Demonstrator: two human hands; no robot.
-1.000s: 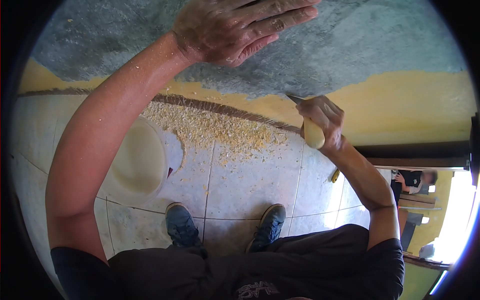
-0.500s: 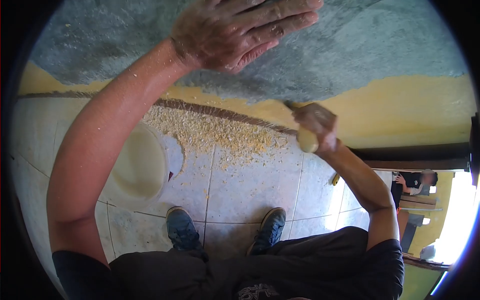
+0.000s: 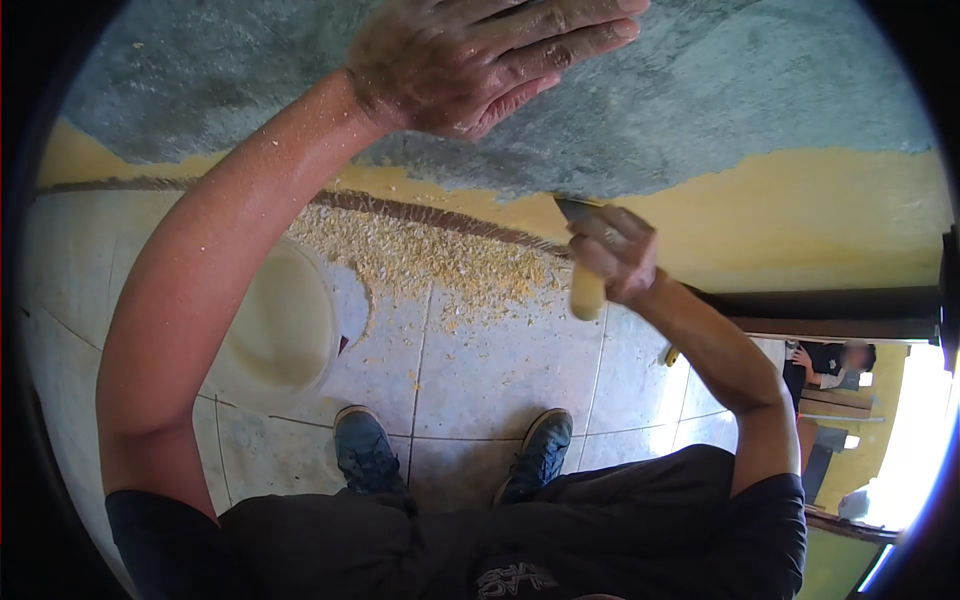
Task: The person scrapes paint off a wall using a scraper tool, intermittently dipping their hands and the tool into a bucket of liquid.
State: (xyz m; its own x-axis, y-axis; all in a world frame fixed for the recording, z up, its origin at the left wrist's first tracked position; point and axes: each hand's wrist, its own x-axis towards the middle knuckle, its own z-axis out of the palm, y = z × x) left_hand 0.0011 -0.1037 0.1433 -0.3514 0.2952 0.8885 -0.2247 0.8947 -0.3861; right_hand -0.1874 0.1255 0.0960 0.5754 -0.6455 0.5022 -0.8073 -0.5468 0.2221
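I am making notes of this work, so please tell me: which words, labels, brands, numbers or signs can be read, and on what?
"LAC", perhaps incomplete, on the wearer's dark shirt; line below too blurred.
Other person's shirt: mark too small to read.
No other readable text.

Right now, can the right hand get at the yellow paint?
Probably yes: the right hand holds a scraper, its blade near the edge of the yellow paint, nothing visible between.
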